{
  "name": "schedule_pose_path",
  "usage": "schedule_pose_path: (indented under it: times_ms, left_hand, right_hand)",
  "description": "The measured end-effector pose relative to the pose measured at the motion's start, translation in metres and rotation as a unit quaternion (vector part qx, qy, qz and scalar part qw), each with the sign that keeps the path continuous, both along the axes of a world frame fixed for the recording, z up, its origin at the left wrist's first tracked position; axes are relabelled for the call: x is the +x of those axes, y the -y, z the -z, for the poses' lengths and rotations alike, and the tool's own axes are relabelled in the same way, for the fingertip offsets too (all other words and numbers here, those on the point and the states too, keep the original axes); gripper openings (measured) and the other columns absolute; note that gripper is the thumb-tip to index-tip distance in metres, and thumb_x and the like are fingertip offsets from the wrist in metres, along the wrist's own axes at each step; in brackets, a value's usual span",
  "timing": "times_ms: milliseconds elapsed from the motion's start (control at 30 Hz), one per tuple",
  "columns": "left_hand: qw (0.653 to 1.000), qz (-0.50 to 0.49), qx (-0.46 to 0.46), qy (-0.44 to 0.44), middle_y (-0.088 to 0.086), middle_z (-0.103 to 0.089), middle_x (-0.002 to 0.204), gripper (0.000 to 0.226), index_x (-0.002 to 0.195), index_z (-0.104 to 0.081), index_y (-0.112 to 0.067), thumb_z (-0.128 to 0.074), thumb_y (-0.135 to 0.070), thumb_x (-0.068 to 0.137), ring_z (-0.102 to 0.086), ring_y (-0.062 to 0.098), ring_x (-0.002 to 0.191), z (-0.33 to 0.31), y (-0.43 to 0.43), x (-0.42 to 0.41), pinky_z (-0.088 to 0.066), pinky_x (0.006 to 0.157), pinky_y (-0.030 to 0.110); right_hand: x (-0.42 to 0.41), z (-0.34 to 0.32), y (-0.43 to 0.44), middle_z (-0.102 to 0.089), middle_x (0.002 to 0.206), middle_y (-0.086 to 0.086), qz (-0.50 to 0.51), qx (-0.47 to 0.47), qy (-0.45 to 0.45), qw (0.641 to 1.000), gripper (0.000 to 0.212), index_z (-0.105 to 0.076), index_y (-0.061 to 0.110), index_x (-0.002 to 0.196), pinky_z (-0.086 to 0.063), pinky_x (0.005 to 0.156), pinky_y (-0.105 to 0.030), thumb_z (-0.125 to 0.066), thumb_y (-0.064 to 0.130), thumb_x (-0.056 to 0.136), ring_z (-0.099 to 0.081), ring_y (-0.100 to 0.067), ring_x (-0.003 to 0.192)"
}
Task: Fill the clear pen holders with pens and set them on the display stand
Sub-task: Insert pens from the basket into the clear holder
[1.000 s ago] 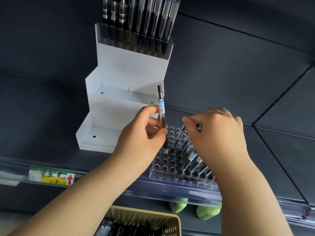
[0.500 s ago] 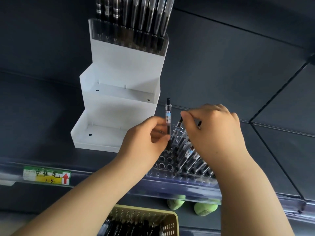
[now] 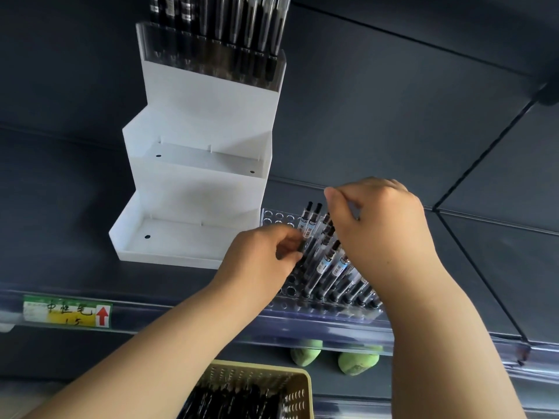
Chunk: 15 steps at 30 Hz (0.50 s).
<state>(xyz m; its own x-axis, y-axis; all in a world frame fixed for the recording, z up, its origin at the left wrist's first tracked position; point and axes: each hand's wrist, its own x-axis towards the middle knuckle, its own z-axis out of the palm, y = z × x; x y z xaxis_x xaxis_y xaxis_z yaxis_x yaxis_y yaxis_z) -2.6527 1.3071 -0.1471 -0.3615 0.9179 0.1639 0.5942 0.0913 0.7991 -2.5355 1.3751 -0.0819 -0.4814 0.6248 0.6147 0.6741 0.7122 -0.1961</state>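
A white stepped display stand [image 3: 196, 176] stands on the dark shelf. Its top step carries a clear pen holder [image 3: 208, 43] full of black pens, and its two lower steps are bare. To the stand's right lies a second clear pen holder [image 3: 276, 217], its right half filled with several leaning pens [image 3: 328, 261]. My left hand [image 3: 263, 261] pinches the lower barrel of one pen [image 3: 307, 225] that stands in a hole of this holder. My right hand [image 3: 384, 228] hovers over the pen tops with curled fingers closed on a pen end, mostly hidden.
A yellow perforated basket [image 3: 298, 391] with loose black pens sits below the shelf edge. A price label [image 3: 66, 313] is on the clear shelf rail. Two green objects [image 3: 305, 356] lie under the shelf. Dark shelf panels extend right.
My left hand has lowered its pen from above the holder down into a hole among the other pens. The right hand has stayed over the pen tops.
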Motion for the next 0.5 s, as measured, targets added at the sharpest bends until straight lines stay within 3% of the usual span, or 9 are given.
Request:
schedule_pose_path:
  times_ms: [67, 167, 233, 500]
  left_hand:
    - [0.999, -0.005, -0.018, -0.044, -0.020, -0.066, 0.095, 0.025, 0.111, -0.066, -0.030, -0.066, -0.027, 0.086, -0.058, -0.002, 0.088, 0.0003, -0.0005, 0.0008, -0.035, 0.073, -0.003]
    - [0.993, -0.011, -0.030, -0.116, -0.016, -0.069, 0.103, 0.024, 0.111, -0.066, -0.032, -0.064, -0.032, 0.087, -0.059, 0.004, 0.101, 0.0006, -0.0010, 0.0012, -0.043, 0.094, 0.023]
    - [0.992, -0.014, -0.035, -0.120, -0.016, -0.069, 0.103, 0.023, 0.110, -0.066, -0.031, -0.064, -0.031, 0.087, -0.058, 0.006, 0.103, 0.0009, -0.0009, 0.0008, -0.042, 0.097, 0.031]
    - [0.991, -0.023, -0.053, -0.124, -0.015, -0.068, 0.100, 0.015, 0.104, -0.063, -0.030, -0.061, -0.031, 0.089, -0.056, 0.007, 0.102, 0.0052, -0.0027, -0.0021, -0.038, 0.098, 0.031]
  right_hand:
    - [0.0008, -0.0007, -0.0005, -0.023, 0.048, 0.010, -0.002, 0.002, -0.003, 1.000, 0.049, -0.017, 0.026, 0.046, -0.034, 0.061, -0.031, -0.044, 0.033, 0.086, -0.036, -0.025, 0.061]
    - [0.0022, -0.0019, -0.0006, -0.022, 0.048, 0.009, -0.006, 0.003, -0.007, 1.000, 0.049, -0.017, 0.025, 0.046, -0.032, 0.061, -0.031, -0.044, 0.032, 0.086, -0.034, -0.025, 0.060]
    - [0.0022, -0.0023, -0.0006, -0.021, 0.048, 0.009, -0.008, 0.005, -0.008, 1.000, 0.049, -0.016, 0.025, 0.046, -0.031, 0.061, -0.030, -0.045, 0.032, 0.086, -0.033, -0.025, 0.059]
    - [0.0024, -0.0023, -0.0012, -0.020, 0.048, 0.008, -0.023, -0.002, -0.009, 1.000, 0.055, -0.015, 0.025, 0.047, -0.032, 0.061, -0.031, -0.051, 0.027, 0.089, -0.032, -0.026, 0.059]
